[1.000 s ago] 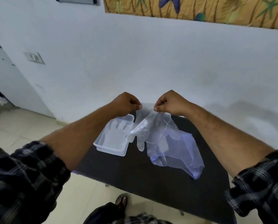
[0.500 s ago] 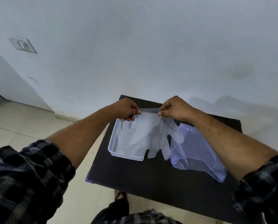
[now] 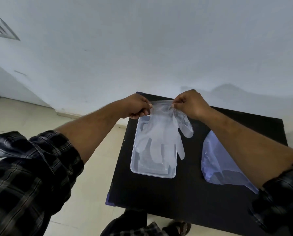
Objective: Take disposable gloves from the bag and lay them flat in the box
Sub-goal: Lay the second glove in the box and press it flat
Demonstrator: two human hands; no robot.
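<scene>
- Left sleeve point(image 3: 28, 171): dark plaid, pushed up to the elbow; bare forearm reaches forward and rightward over the floor to the table's far left corner.
- Left hand point(image 3: 136, 106): knuckles up, thumb and forefinger pinched shut on the left corner of the glove's cuff.
- Glove point(image 3: 161, 133): clear thin plastic, held by the cuff at the far end, fingers pointing toward the wearer; it hangs spread over the box (its thumb and one finger stray past the right rim).
- Box point(image 3: 137, 169): shallow clear plastic tray, on the left part of the table, directly under the glove.
- Right hand point(image 3: 190, 103): fingers curled, tips pinched shut on the cuff's right corner; forearm crosses above the bag.
- Bag point(image 3: 215, 160): pale blue-violet plastic, lying flat and crumpled, right of the box and apart from it.
- Table point(image 3: 185, 193): small, matt black top.
- Room: pale wall point(image 3: 142, 48) behind, with a switch plate point(image 3: 1, 29) at far left; cream tiled floor point(image 3: 23, 116); a sandalled foot point(image 3: 178, 227) below the near edge.
</scene>
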